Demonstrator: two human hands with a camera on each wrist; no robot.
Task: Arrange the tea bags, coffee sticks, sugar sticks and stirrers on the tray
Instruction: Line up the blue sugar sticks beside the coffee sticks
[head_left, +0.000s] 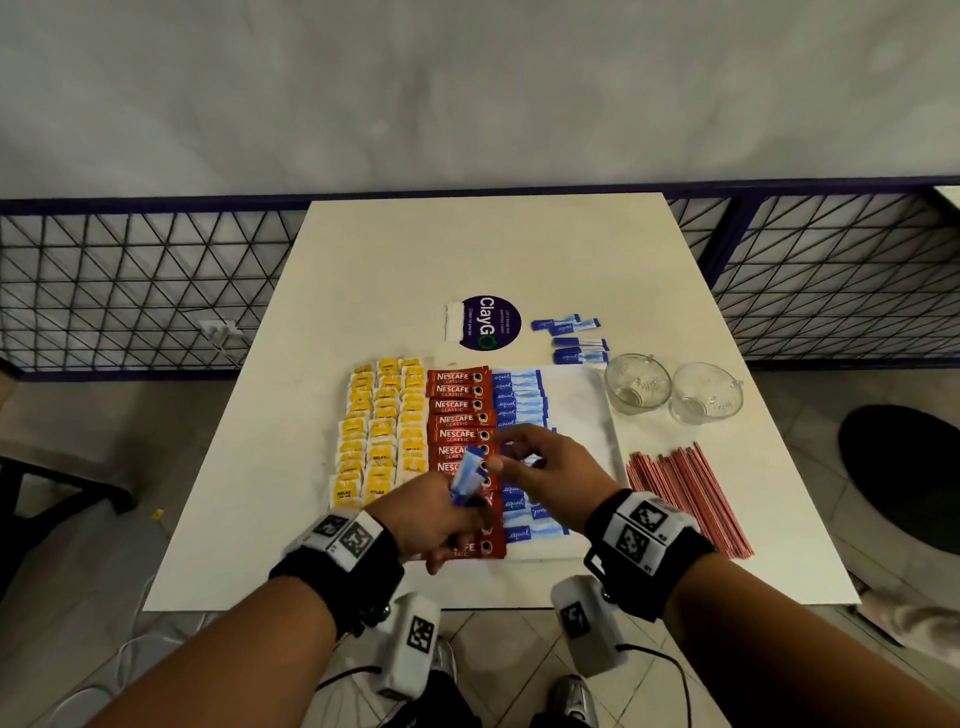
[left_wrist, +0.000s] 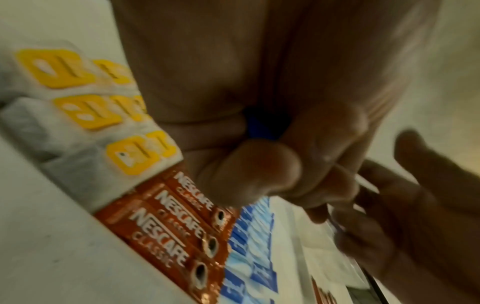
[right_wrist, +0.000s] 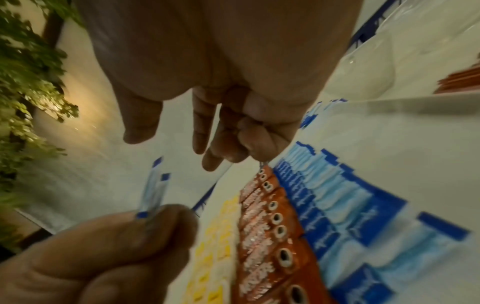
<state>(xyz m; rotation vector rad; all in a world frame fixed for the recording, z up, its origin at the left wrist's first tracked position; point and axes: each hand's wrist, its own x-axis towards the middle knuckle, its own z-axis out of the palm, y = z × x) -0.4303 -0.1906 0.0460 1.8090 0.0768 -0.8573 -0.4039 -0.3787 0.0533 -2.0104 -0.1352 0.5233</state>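
Note:
A white tray (head_left: 579, 410) lies on the table. It holds columns of yellow tea bags (head_left: 379, 431), a column of red coffee sticks (head_left: 460, 410) and a column of blue sugar sticks (head_left: 519, 397). My left hand (head_left: 462, 501) hovers over the coffee column and pinches a small bundle of blue sugar sticks (head_left: 467, 475), standing upright (right_wrist: 153, 191). Just to its right, my right hand (head_left: 511, 460) hovers over the sugar column with relaxed fingers (right_wrist: 205, 144) and holds nothing. Red stirrers (head_left: 685, 499) lie in a pile on the table right of the tray.
Several loose sugar sticks (head_left: 571, 338) lie beyond the tray. Two glass cups (head_left: 636, 384) (head_left: 706, 395) stand at the tray's far right corner. A round purple sticker (head_left: 491, 323) sits mid-table. A black mesh fence (head_left: 130, 291) runs behind the table.

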